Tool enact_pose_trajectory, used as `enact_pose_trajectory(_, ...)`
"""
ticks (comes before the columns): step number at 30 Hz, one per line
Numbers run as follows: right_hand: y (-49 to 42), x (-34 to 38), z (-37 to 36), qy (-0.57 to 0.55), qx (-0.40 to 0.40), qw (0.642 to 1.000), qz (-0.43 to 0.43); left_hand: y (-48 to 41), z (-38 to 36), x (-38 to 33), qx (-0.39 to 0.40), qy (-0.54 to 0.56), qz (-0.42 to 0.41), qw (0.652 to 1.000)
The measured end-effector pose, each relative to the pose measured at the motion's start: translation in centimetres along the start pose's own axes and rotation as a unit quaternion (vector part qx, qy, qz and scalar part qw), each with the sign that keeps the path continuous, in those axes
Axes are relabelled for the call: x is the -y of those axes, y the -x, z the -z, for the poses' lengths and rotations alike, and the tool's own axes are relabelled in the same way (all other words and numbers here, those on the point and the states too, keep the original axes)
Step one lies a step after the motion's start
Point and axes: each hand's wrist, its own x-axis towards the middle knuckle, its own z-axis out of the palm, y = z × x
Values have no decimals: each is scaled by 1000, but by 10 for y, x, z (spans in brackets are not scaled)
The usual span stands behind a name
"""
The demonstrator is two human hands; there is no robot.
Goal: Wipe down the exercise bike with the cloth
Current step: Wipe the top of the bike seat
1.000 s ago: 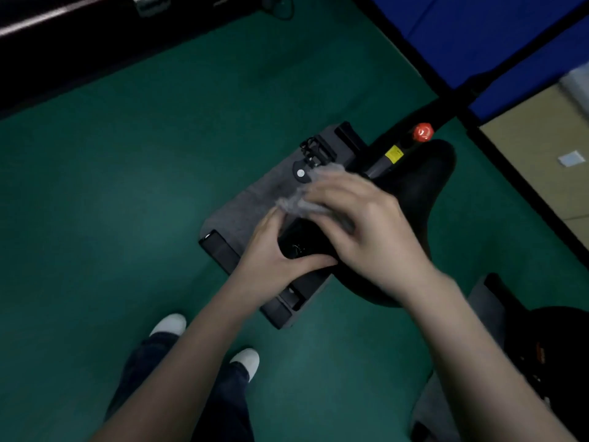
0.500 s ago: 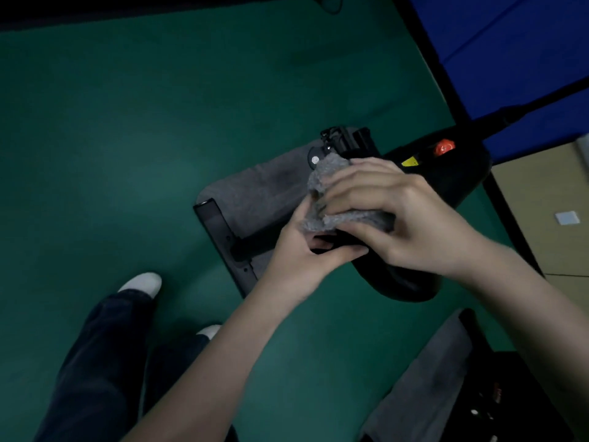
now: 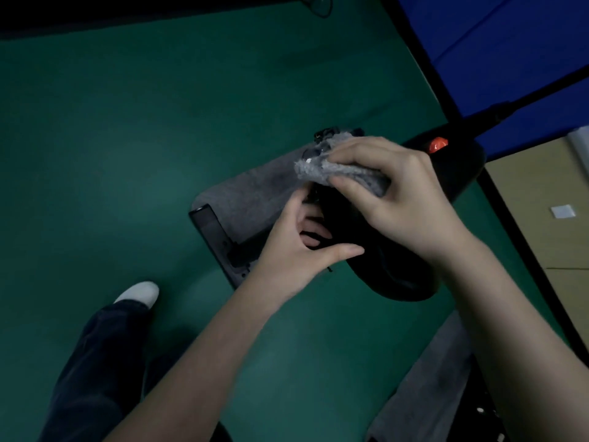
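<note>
Since the earlier frame the left hand has spread, its thumb along the saddle and its fingers curled under, gripping it. Beyond, the right hand pinches the cloth against the bike above the mat's far edge. Soft and light, the cloth likely handles best bunched, with the stiff saddle braced.

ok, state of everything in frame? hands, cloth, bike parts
right hand, grips the cloth, knuckles up.
cloth, grey, bunched, pressed on the parts just ahead of the saddle.
left hand, grips the saddle's narrow end, thumb along its side.
saddle, black, held, partly hidden by the right hand.
red knob, uncovered, untouched.
grey mat, flat, under the base bar.
</note>
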Motion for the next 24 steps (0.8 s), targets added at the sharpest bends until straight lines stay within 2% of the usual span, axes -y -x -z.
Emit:
enact_pose_trajectory(6, -36, -19, 10, -6, 22, 981, -193, -14, 19, -12, 41, -159, -34, 986)
enact_pose_trajectory(9, -29, -31, 15, -6, 26, 973, -230, -20, 24, -19, 55, -227, -57, 971)
enact_pose_trajectory(11, -16, -30, 14, -1, -15, 975, -223, -21, 27, -24, 65, -254, -64, 963)
enact_pose_trajectory(16, 40, -13, -1, -1, -185, 965, -187, -24, 42, -32, 115, -287, -25, 951)
enact_pose_trajectory(20, 89, -1, -24, -3, -311, 915, -258, -25, 57, -46, 167, -343, -27, 924)
enact_pose_trajectory(24, 114, 21, -39, -36, -407, 825, -390, -32, 67, -66, 206, -414, -50, 885)
